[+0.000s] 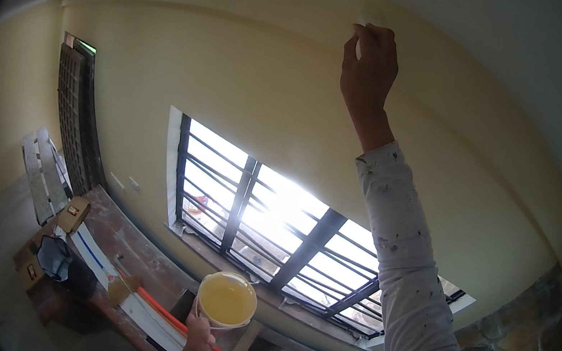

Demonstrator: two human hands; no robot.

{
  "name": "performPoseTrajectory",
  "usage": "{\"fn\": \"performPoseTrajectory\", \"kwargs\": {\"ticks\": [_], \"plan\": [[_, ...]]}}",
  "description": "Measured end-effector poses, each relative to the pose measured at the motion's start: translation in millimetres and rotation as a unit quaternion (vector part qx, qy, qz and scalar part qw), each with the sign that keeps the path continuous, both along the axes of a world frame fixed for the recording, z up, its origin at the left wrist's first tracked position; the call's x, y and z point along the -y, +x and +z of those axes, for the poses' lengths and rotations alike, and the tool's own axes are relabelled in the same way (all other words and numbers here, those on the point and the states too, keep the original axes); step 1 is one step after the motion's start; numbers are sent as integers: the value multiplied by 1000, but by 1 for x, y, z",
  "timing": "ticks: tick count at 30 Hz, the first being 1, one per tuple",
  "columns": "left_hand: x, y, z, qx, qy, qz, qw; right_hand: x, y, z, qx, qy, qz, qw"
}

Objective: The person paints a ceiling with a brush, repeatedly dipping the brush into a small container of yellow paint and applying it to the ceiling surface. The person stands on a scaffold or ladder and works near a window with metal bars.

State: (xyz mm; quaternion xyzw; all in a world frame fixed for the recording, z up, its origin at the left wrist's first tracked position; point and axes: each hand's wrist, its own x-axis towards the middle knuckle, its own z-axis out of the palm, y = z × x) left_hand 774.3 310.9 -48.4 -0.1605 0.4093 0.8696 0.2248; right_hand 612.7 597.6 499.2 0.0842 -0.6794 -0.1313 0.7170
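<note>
High up by the ceiling edge, my right hand is closed around a pale paintbrush, mostly hidden by the fingers. The brush's light tip meets the upper part of the yellow wall. Low in the middle, my left hand grips the side of a white bucket that contains yellow paint. The bucket is held level, in front of the window's lower edge. Paint specks dot the white sleeve of my raised right arm.
A barred window lets in bright light. Below left, a reddish counter carries cardboard boxes, a dark bag and orange tubing. A dark grille door stands at far left, stone cladding at lower right.
</note>
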Motion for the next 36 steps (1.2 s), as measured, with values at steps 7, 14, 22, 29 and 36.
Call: {"fn": "performPoseTrajectory", "kwargs": {"ticks": [7,14,22,29,36], "plan": [[-3,-7,-37,-76,54,21,995,0,10,2,-54,-16,-56,997],[-4,-9,-17,-43,23,-7,999,7,-29,15,-11,35,-49,998],[1,-7,-29,-45,16,18,999,13,-13,9,-39,-4,-70,997],[4,-7,-25,-18,12,30,999,21,-28,15,-17,-25,-127,991],[8,-10,-19,-18,8,15,1000,29,-42,18,-15,69,-85,994]]}}
